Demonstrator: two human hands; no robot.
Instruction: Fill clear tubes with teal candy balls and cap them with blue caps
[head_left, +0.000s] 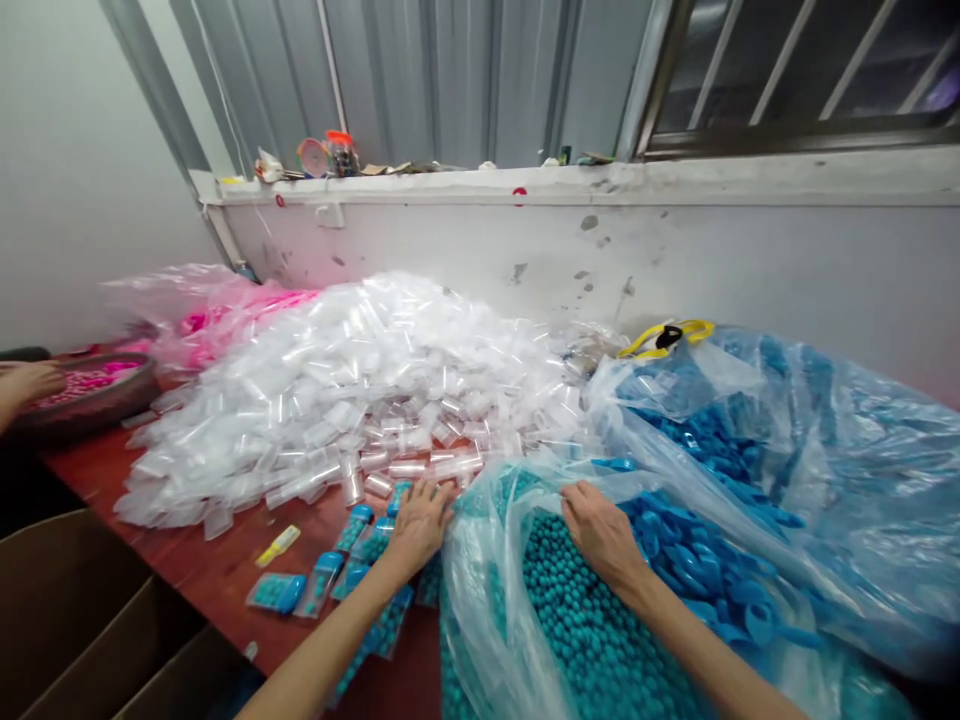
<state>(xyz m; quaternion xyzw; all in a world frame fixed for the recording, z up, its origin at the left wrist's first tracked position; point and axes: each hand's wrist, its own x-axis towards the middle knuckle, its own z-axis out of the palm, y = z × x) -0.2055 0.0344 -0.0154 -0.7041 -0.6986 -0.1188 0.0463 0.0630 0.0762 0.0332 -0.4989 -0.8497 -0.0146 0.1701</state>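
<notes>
A clear plastic bag [487, 610] full of round teal beads [592, 620] stands open in front of me. My left hand [421, 522] is closed at the bag's left rim, beside several filled containers. Across the opening, my right hand [604, 532] has its curled fingers at the right rim, just above the beads; its fingertips are partly hidden. Left of the bag lie small clear containers of teal beads with blue caps, one of them a filled container [277, 592] lying on its side on the red table [300, 640].
A large heap of empty clear containers [360, 370] covers the back of the table. On the right, another bag [862, 440] holds blue plastic pieces [690, 560]. Another person's hand [34, 382] is over a bowl [97, 400] of pink beads. Cardboard boxes [75, 600] stand lower left.
</notes>
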